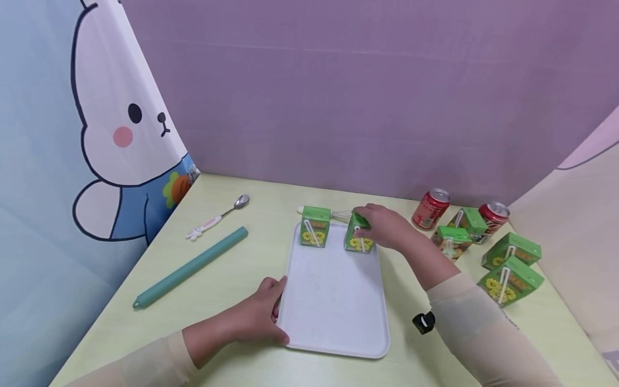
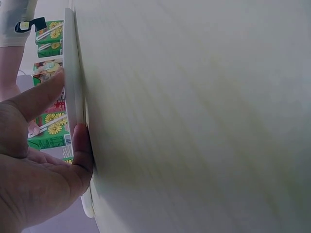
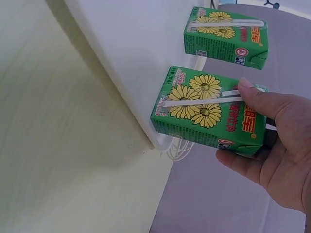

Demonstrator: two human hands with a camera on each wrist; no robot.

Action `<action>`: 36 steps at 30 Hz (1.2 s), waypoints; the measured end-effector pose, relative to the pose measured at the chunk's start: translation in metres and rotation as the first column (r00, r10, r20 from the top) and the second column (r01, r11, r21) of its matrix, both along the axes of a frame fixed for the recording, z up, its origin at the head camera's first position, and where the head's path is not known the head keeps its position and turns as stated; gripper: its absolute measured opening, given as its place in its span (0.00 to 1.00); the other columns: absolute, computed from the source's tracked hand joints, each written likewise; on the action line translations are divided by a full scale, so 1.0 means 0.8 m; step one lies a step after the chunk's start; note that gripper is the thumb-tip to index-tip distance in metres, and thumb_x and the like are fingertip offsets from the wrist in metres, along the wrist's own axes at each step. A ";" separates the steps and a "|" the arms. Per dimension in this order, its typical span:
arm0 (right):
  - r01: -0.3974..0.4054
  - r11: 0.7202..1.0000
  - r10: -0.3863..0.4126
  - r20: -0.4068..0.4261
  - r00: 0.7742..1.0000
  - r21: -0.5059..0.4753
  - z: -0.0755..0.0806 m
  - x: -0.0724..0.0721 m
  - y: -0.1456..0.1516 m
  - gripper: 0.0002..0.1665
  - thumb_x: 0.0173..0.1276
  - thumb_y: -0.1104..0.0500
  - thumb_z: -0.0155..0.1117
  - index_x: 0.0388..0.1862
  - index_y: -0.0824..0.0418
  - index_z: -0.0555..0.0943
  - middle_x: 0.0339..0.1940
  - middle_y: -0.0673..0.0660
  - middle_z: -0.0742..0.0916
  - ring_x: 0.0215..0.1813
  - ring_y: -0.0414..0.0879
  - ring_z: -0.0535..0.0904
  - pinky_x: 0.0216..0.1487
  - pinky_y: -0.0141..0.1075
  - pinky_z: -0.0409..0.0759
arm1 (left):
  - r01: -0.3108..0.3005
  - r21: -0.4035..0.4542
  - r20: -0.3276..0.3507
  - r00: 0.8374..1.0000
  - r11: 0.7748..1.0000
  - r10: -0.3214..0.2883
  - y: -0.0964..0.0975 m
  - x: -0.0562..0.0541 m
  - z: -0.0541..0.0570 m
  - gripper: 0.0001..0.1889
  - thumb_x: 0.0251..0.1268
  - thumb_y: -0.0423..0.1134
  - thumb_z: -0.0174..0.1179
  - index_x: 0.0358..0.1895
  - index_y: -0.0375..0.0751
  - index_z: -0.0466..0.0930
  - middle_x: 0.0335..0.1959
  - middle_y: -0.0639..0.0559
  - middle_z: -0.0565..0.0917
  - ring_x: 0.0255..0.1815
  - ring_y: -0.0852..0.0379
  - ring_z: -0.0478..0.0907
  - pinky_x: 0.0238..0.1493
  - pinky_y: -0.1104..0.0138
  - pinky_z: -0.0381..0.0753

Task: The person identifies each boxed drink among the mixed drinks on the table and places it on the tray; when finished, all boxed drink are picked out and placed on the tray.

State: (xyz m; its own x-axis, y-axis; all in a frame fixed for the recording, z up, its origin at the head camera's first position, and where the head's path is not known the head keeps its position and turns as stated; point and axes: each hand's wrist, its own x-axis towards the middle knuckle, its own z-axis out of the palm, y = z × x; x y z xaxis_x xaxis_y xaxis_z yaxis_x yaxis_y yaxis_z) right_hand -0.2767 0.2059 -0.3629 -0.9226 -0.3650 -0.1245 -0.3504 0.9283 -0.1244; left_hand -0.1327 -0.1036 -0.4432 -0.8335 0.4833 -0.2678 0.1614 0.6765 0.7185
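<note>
A white tray (image 1: 333, 301) lies lengthwise in front of the person. Its left edge is gripped by the left hand (image 1: 258, 317), thumb on the rim and fingers curled under it, as the left wrist view shows. At the tray's far right corner the right hand (image 1: 384, 226) holds a green drink carton (image 3: 204, 107) with yellow flowers and a white straw, thumb on one side and fingers behind. The carton stands upright on the tray. A second carton of the same kind (image 1: 315, 228) stands at the far left corner, untouched.
Behind the tray lies a whisk (image 1: 340, 215). To the right stand two red cans (image 1: 430, 209) and several more green cartons (image 1: 511, 282). A spoon with a rabbit handle (image 1: 217, 217) and a teal rod (image 1: 191, 269) lie on the left of the table (image 1: 261, 204).
</note>
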 end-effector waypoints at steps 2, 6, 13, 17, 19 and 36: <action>-0.002 1.000 0.002 0.003 1.000 -0.008 0.000 0.000 0.000 0.39 0.65 0.43 0.67 0.71 0.54 0.70 0.58 0.59 0.80 0.55 0.52 0.77 0.57 0.51 0.75 | -0.002 -0.001 0.001 1.000 1.000 0.002 0.000 0.000 0.000 0.65 0.40 0.48 0.80 0.78 0.34 0.43 0.56 0.48 0.61 0.38 0.61 0.69 0.37 0.71 0.70; -0.004 1.000 0.004 -0.001 1.000 -0.010 -0.001 0.000 0.000 0.39 0.65 0.43 0.67 0.72 0.54 0.69 0.57 0.59 0.80 0.54 0.51 0.77 0.56 0.51 0.76 | -0.004 0.000 0.001 1.000 1.000 0.004 0.000 0.001 0.001 0.65 0.40 0.48 0.80 0.78 0.34 0.43 0.57 0.47 0.61 0.38 0.61 0.69 0.37 0.71 0.70; 0.009 0.999 -0.007 0.033 0.999 -0.054 0.006 0.005 0.012 0.44 0.66 0.39 0.64 0.75 0.53 0.65 0.69 0.63 0.73 0.68 0.60 0.70 0.64 0.57 0.70 | -0.002 0.018 0.005 1.000 1.000 0.002 0.002 0.002 0.002 0.65 0.39 0.47 0.80 0.78 0.33 0.43 0.57 0.47 0.61 0.38 0.60 0.69 0.38 0.71 0.70; 0.017 0.997 -0.017 -0.003 1.000 -0.081 0.017 0.010 0.029 0.46 0.65 0.33 0.61 0.75 0.54 0.65 0.73 0.64 0.69 0.73 0.63 0.63 0.66 0.60 0.66 | -0.002 0.008 0.005 1.000 1.000 0.002 0.002 0.001 0.002 0.65 0.39 0.48 0.80 0.78 0.34 0.43 0.58 0.47 0.61 0.39 0.60 0.70 0.38 0.71 0.70; 0.021 0.996 -0.024 -0.032 0.999 -0.092 0.025 0.014 0.040 0.46 0.65 0.32 0.60 0.74 0.55 0.66 0.73 0.64 0.69 0.73 0.64 0.63 0.66 0.61 0.65 | -0.002 -0.001 0.005 1.000 1.000 0.002 0.001 0.001 0.001 0.65 0.39 0.48 0.80 0.78 0.34 0.43 0.57 0.47 0.60 0.39 0.60 0.70 0.38 0.71 0.70; 0.149 0.981 -0.151 -0.009 0.988 -0.120 0.062 0.055 0.163 0.52 0.60 0.27 0.61 0.73 0.58 0.65 0.72 0.67 0.67 0.72 0.67 0.59 0.62 0.66 0.65 | -0.008 0.017 0.016 1.000 1.000 0.007 0.002 0.002 0.006 0.65 0.39 0.48 0.80 0.78 0.33 0.44 0.55 0.47 0.61 0.38 0.59 0.70 0.36 0.71 0.69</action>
State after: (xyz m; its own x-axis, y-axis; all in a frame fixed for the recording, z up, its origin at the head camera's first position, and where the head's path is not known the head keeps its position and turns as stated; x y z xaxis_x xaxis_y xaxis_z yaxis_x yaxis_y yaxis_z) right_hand -0.2331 0.3362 -0.3136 -0.9698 -0.2333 -0.0715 -0.2113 0.9495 -0.2320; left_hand -0.1314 -0.1023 -0.4384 -0.8329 0.4816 -0.2727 0.1449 0.6653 0.7324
